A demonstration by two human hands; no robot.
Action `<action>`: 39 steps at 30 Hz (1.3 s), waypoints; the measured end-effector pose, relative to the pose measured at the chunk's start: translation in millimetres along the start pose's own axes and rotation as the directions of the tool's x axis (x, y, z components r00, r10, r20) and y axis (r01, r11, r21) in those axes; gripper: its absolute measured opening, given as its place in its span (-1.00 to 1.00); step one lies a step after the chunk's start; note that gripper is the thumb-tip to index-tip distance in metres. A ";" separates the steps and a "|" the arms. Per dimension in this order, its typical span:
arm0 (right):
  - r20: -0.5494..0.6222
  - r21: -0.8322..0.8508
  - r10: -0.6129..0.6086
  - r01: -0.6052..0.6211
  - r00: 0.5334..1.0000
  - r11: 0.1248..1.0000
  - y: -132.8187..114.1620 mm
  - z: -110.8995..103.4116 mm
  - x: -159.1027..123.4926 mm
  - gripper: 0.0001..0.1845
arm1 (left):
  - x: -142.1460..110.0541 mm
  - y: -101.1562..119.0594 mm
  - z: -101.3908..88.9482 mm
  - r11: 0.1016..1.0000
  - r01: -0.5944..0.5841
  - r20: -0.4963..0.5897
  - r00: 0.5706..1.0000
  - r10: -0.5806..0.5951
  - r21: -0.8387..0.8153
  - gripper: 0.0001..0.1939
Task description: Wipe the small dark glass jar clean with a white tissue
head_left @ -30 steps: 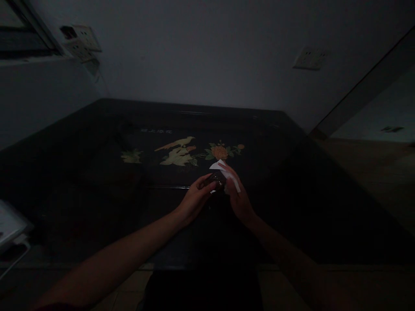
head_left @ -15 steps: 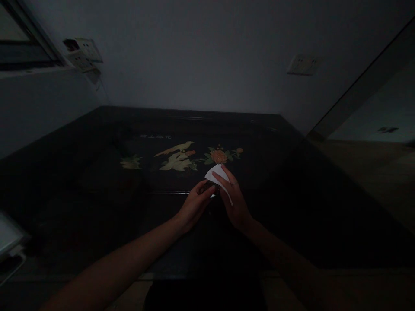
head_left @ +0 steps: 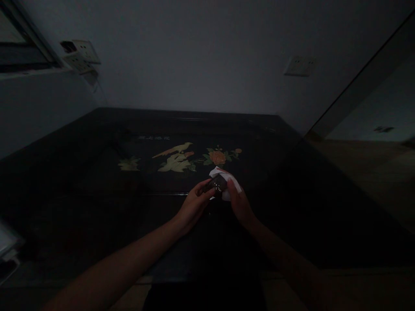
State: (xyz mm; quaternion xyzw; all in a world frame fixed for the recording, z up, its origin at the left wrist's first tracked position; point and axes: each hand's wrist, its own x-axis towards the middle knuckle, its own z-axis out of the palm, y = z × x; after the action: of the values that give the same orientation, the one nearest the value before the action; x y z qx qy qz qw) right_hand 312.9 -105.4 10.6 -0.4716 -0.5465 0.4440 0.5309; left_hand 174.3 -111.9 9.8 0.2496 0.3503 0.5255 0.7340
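Note:
My left hand is closed round a small dark glossy object, its thumb lying along the near side. Glints of light show on the object's rounded surface, but the dimness hides its exact kind. A white tissue with a faint reddish mark is wrapped against the object's far and right side. My right hand grips this tissue, thumb up, pressing it to the object; most of its fingers are hidden behind. Both hands are held over the front part of the dark table.
The tabletop has an inlaid picture of a bird and a flower. At the left edge is a pale box-like thing with a white cable. Wall sockets sit on the wall behind. The room is very dark.
My right hand has turned and shifted slightly right, its fingers going behind the tissue. The tissue has folded over, and more of the dark object shows. The left hand stays nearly in place.

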 end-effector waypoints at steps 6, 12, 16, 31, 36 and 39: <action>-0.111 0.288 0.389 -0.346 0.914 0.893 13.9 2.8 3.0 -0.35 | 0.7 0.0 0.5 1.000 -0.001 -0.009 1.000 0.001 -0.010 -0.54; -0.059 0.058 0.147 -0.144 0.987 0.988 2.9 2.3 -3.0 -0.42 | 0.5 -0.2 -0.5 1.000 0.000 0.006 1.000 0.000 -0.017 -0.51; 0.186 -0.260 -0.315 0.356 0.931 0.898 -5.7 -1.8 -9.1 -0.55 | 0.0 -0.8 -0.3 1.000 -0.007 0.020 1.000 0.007 -0.004 -0.55; 0.104 -0.088 -0.198 0.207 0.975 0.974 -3.7 -0.4 -3.8 -0.52 | 1.7 -1.7 -1.8 1.000 -0.010 0.018 1.000 0.011 -0.015 -0.53; -0.103 0.133 0.345 -0.331 0.933 0.934 8.1 -0.9 1.0 -0.41 | 0.2 0.8 -0.3 0.999 0.011 -0.034 0.999 -0.012 -0.052 -0.46; -0.112 0.297 0.416 -0.369 0.902 0.881 14.2 1.3 3.0 -0.43 | 0.4 0.2 -0.3 0.997 0.002 -0.042 0.999 -0.005 -0.075 -0.52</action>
State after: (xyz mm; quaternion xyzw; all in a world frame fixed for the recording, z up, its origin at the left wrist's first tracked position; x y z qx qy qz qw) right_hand 312.2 -100.1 -3.0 -0.5330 -0.3257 0.5700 0.5338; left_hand 174.1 -111.4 9.7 0.2102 0.3462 0.5422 0.7362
